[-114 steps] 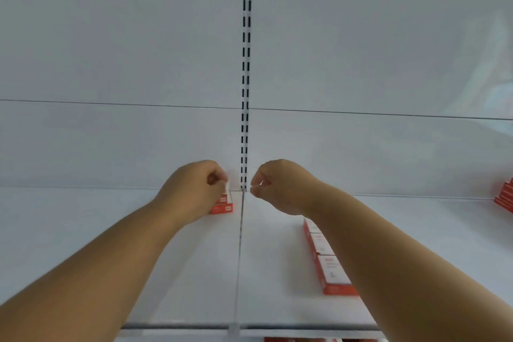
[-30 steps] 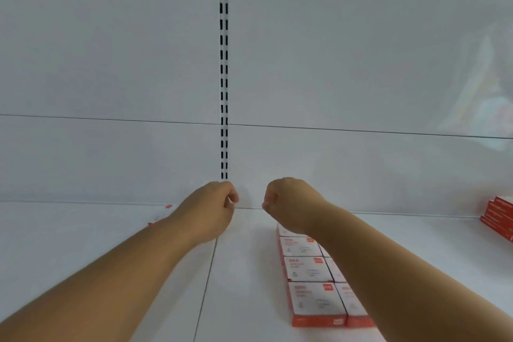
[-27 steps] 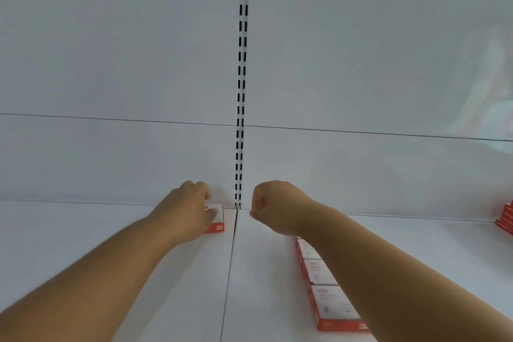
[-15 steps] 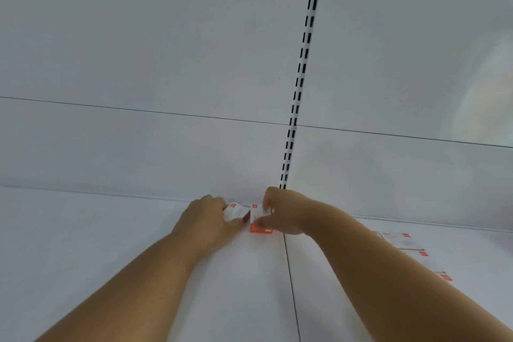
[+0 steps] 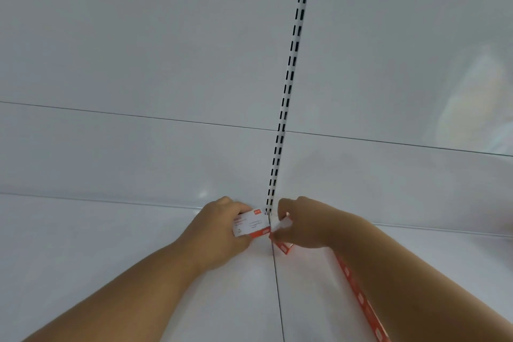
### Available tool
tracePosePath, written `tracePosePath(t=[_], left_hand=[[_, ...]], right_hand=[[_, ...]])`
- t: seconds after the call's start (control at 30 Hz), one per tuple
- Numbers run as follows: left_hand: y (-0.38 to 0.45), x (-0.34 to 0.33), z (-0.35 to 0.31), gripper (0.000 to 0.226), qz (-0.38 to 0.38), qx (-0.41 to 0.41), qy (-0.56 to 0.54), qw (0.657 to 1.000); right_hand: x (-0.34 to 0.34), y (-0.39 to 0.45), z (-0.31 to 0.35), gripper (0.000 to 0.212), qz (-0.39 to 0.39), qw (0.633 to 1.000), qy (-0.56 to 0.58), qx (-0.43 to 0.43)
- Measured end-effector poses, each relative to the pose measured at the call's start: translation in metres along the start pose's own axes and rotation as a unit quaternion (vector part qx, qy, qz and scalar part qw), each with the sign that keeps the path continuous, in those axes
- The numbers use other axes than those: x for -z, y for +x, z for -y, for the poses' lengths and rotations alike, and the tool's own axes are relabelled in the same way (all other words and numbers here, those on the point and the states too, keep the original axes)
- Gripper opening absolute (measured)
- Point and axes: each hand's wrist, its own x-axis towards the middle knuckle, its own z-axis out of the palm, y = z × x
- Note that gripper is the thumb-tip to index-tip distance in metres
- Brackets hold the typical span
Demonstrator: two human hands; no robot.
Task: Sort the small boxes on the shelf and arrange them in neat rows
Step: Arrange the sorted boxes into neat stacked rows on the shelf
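Change: half a second ago both hands met over one spot by the slotted upright; now each holds its own box, so sorting has moved to pairing boxes at the back of the white metal shelf [image 5: 111, 244].
Left grip: the left hand [image 5: 219, 230] curls round a small white-and-red cardboard box [image 5: 251, 226], lifted slightly, face up.
Right grip: the right hand [image 5: 302, 223] pinches a second small white-and-red box [image 5: 283, 233], tilted.
Orientation: the left box's long axis runs left to right, its red edge toward the person.
Row: a red-edged row of boxes [image 5: 361, 297] runs from near the right hand toward the shelf front, under the right forearm.
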Motion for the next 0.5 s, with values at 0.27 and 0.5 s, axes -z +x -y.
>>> tracePosePath(t=[0.27, 0.5], left_hand=[[0.03, -0.017, -0.071, 0.051, 0.015, -0.003, 0.006, 1.0], [0.071, -0.07, -0.121, 0.049, 0.068, 0.055, -0.097, 0.991]], right_hand=[[0.029, -0.032, -0.076, 0.018, -0.106, 0.98, 0.167, -0.019], [0.034, -0.049, -0.167, 0.01, -0.146, 0.939, 0.302, -0.071]])
